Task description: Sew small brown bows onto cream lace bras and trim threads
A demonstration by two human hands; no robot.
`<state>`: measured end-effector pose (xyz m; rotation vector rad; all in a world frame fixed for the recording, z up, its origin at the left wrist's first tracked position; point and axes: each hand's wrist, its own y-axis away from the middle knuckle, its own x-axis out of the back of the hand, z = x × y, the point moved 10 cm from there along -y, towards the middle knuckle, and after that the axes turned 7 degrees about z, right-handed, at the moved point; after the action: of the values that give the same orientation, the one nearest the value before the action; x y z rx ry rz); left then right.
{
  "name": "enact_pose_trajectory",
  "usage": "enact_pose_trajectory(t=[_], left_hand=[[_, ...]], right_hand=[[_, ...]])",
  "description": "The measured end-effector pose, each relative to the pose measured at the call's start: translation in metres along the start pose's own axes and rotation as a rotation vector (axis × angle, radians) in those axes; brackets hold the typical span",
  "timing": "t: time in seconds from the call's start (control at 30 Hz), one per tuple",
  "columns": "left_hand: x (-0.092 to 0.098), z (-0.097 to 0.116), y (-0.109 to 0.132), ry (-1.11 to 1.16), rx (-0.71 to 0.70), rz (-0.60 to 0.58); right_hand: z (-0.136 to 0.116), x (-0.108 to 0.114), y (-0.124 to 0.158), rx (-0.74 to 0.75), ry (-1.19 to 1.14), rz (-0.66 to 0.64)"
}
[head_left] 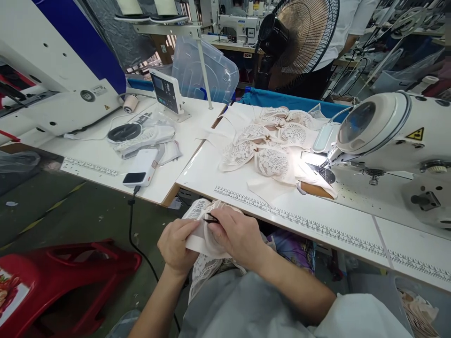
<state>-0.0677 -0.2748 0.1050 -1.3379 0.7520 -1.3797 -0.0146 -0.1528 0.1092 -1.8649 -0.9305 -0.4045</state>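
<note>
My left hand (179,245) is closed on the edge of a white lace bra (202,244), which is held over my lap below the table edge. In my right hand (241,234) are small black thread snips (210,218), their points lying against the fabric near my left fingertips. Lace hangs down toward my lap. Up on the table, a pile of cream lace bras (271,159) reaches the lit needle area of the sewing machine (380,126), with part of the fabric lying by its presser foot.
A white power bank (141,170) with a cable, a control panel (167,94) and fabric pieces (151,138) are on the left table. A red stool (70,272) stands at lower left. Behind the table are a black fan (299,37) and another person (352,28).
</note>
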Motion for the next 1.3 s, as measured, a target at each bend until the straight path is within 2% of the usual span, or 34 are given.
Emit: enact_pose_trajectory(t=[0.13, 0.27, 0.53, 0.9, 1.13, 1.3], left_hand=[[0.000, 0.000, 0.006, -0.014, -0.014, 0.022], [0.000, 0.000, 0.011, -0.009, -0.027, 0.040], [-0.001, -0.001, 0.018, 0.000, -0.009, 0.052], [-0.003, 0.002, 0.016, 0.023, -0.004, 0.037], [-0.004, 0.006, 0.014, 0.044, -0.001, 0.051], [-0.004, 0.005, 0.015, 0.040, 0.032, 0.079]], right_hand=[[0.005, 0.001, 0.003, -0.082, -0.077, -0.028], [0.003, -0.002, 0.008, -0.095, -0.185, -0.065], [-0.002, 0.002, 0.008, -0.040, -0.111, -0.056], [-0.002, 0.001, 0.012, -0.051, -0.066, -0.086], [0.004, -0.001, 0.011, -0.111, -0.156, -0.110], [0.009, 0.002, 0.011, -0.153, -0.265, -0.067]])
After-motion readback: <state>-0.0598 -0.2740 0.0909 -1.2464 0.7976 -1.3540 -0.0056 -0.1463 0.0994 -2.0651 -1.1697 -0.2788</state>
